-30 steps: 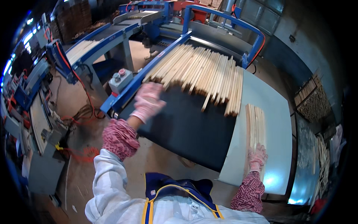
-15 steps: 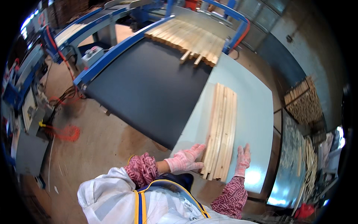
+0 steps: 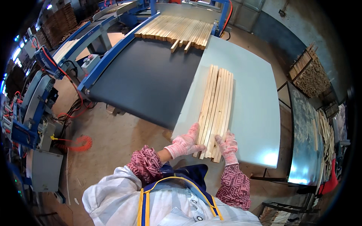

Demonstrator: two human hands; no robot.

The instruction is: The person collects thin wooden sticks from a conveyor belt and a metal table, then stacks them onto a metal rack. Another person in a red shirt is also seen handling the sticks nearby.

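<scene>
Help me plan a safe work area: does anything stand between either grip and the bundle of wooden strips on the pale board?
Nothing visible does. At the near end of the wooden strips, the left grip appears to touch their left side and the right grip their right.

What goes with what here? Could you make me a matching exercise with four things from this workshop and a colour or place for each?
Things:
1. Nearer wooden strips
2. Belt
3. Coiled hose
4. Control box

Descriptions:
A. Orange-red
B. Grey, with a red button
C. Lying on the pale board
D. Black, with more strips across its far end

Right pairs: 1-C, 2-D, 3-A, 4-B
</scene>
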